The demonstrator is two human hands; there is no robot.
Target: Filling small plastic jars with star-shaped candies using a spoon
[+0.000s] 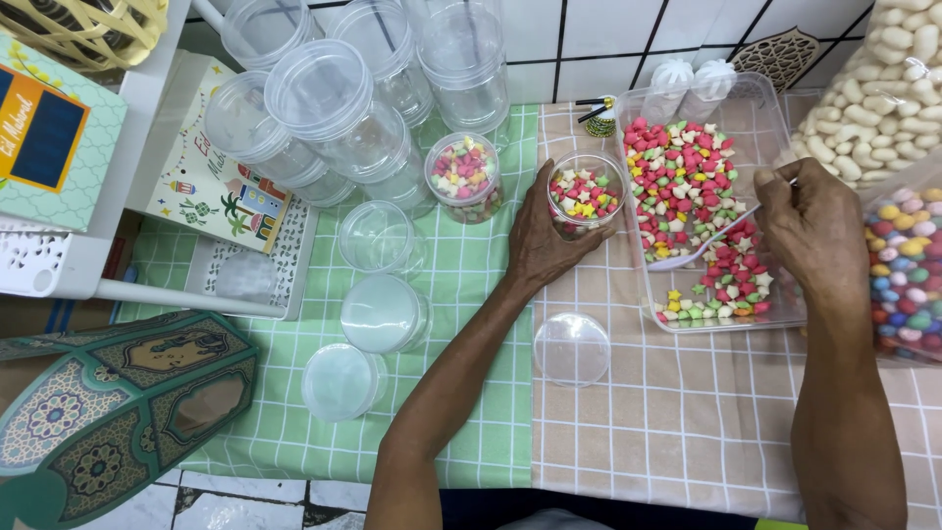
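Our left hand (543, 240) is wrapped around a small round clear plastic jar (586, 192), gripping its near wall so the mouth stays up and open; it is partly filled with star-shaped sweets in pink, green, yellow and white. We hold the jar just beside the left wall of the clear rectangular plastic tub (775, 128), apparently to keep the carry from tub to jar short. Our right hand (812, 226) is closed around the handle of a translucent plastic spoon (699, 253), whose bowl dips into the loose star sweets (687, 177) spread over the tub's floor, at about three o'clock from the jar. At six o'clock from the jar a clear round lid (572, 348) lies flat on the beige checked cloth (687, 412), off so the jar can take sweets. At nine o'clock stands a filled, lidded jar (464, 175) on the green checked cloth (491, 393), with empty clear jars (329, 108) stacked and lying at ten o'clock and three more lidded empties (383, 314) trailing toward eight o'clock. At the far right, bags of pale and multicoloured round sweets (898, 255) lean against the tub.
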